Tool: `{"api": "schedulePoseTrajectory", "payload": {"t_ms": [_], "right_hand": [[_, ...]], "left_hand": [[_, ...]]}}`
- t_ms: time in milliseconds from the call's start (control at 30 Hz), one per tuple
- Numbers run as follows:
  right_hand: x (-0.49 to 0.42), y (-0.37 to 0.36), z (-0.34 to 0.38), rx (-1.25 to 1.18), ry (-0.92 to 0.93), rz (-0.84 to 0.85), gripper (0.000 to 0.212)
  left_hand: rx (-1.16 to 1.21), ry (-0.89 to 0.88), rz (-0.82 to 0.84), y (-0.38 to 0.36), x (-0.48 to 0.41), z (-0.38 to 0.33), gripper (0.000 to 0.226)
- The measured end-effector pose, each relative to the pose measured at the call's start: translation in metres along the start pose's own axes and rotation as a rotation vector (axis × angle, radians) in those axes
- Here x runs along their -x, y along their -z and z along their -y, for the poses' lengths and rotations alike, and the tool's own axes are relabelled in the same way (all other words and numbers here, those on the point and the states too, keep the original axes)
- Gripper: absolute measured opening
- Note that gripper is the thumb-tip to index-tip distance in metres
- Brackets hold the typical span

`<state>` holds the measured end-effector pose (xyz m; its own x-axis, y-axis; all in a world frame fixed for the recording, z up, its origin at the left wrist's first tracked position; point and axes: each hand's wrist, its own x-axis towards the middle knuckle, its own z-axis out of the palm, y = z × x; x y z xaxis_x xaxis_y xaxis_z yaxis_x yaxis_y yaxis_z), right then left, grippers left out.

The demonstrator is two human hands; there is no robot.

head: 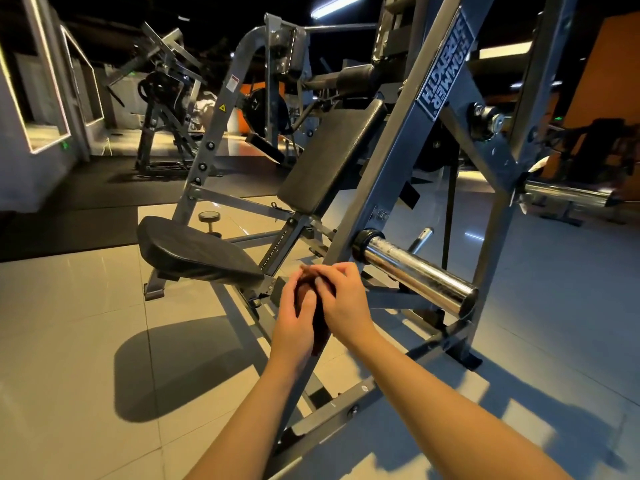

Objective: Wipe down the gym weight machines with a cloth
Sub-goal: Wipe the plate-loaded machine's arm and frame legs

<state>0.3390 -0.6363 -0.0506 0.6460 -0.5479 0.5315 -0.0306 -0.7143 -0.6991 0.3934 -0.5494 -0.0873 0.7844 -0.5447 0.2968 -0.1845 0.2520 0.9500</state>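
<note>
A grey steel weight machine (391,161) with a black seat (194,254) and black back pad (329,164) stands in front of me. Both hands are together low at centre, just in front of the frame. My left hand (294,317) and my right hand (343,299) hold a small dark brown cloth (320,327) between them, with fingers curled round it. Most of the cloth is hidden by the hands. A chrome plate-loading peg (415,271) sticks out just right of my right hand.
A second chrome peg (568,194) juts out at the far right. More machines (166,109) stand at the back left on dark matting. Pale glossy floor tiles (69,341) spread to the left and the frame's base bars (332,410) cross under my forearms.
</note>
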Motion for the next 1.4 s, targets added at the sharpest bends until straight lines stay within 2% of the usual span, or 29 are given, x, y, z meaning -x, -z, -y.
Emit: {"api": "schedulePoseTrajectory", "payload": {"t_ms": [67, 167, 267, 333, 400, 500, 633, 833, 933, 1033, 1167, 1400], "right_hand": [[-0.009, 0.013, 0.015, -0.013, -0.043, 0.025, 0.030], [-0.023, 0.038, 0.028, 0.153, 0.017, 0.090, 0.034], [-0.039, 0.062, 0.032, 0.281, 0.095, -0.031, 0.033], [-0.051, 0.070, 0.034, 0.325, 0.112, -0.143, 0.026], [-0.062, 0.074, 0.036, 0.341, 0.062, -0.208, 0.026], [-0.072, 0.077, 0.040, 0.312, -0.034, -0.237, 0.027], [-0.067, 0.077, 0.043, 0.342, -0.054, -0.219, 0.026], [-0.068, 0.073, 0.036, 0.397, -0.047, -0.238, 0.026], [-0.066, 0.067, 0.032, 0.444, -0.033, -0.222, 0.024], [-0.063, 0.066, 0.035, 0.392, -0.025, -0.253, 0.025], [-0.059, 0.067, 0.034, 0.431, -0.009, -0.211, 0.024], [-0.056, 0.070, 0.034, 0.456, -0.024, -0.187, 0.024]], "left_hand": [[0.079, -0.045, -0.004, -0.011, -0.009, -0.017, 0.039], [-0.005, -0.130, -0.081, -0.018, -0.029, -0.027, 0.037], [-0.144, -0.222, -0.136, -0.024, -0.055, -0.040, 0.042], [-0.274, -0.353, -0.100, -0.035, -0.070, -0.051, 0.041], [-0.353, -0.480, -0.021, -0.051, -0.085, -0.056, 0.040], [-0.435, -0.545, 0.044, -0.068, -0.108, -0.057, 0.041], [-0.474, -0.528, 0.083, -0.062, -0.117, -0.045, 0.042], [-0.443, -0.357, 0.007, -0.038, -0.087, -0.011, 0.038], [-0.401, -0.398, 0.035, -0.046, -0.093, -0.030, 0.038], [-0.324, -0.445, 0.118, -0.064, -0.100, -0.050, 0.040], [-0.357, -0.471, 0.107, -0.058, -0.097, -0.037, 0.042], [-0.430, -0.331, 0.051, -0.030, -0.064, 0.009, 0.041]]}}
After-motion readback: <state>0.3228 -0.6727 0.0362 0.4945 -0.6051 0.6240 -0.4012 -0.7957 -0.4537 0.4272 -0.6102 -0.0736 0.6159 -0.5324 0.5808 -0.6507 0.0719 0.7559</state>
